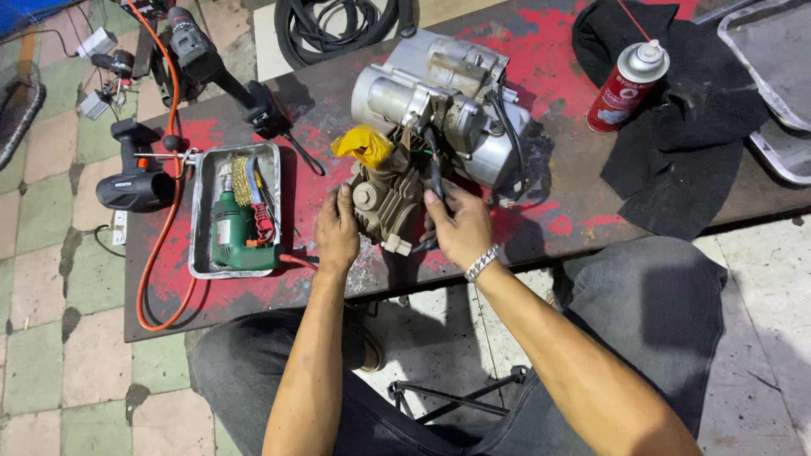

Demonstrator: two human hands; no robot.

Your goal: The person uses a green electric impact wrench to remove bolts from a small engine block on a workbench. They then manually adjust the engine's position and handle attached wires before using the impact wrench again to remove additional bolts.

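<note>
A small grey engine (439,110) lies on a worn red and black bench (557,211), with a yellow rag (363,145) stuffed into one opening. My left hand (336,232) presses against the finned cylinder head (384,203) at the engine's near end. My right hand (459,226) grips a thin black tool (436,173) whose tip reaches up into the engine beside the black wires. A metal watch band circles my right wrist.
A metal tray (203,211) to the left holds a green drill and a wire brush. Black power tools, an orange hose (160,253), a red spray can (625,84) on a black cloth, and metal trays (777,51) at the right surround it.
</note>
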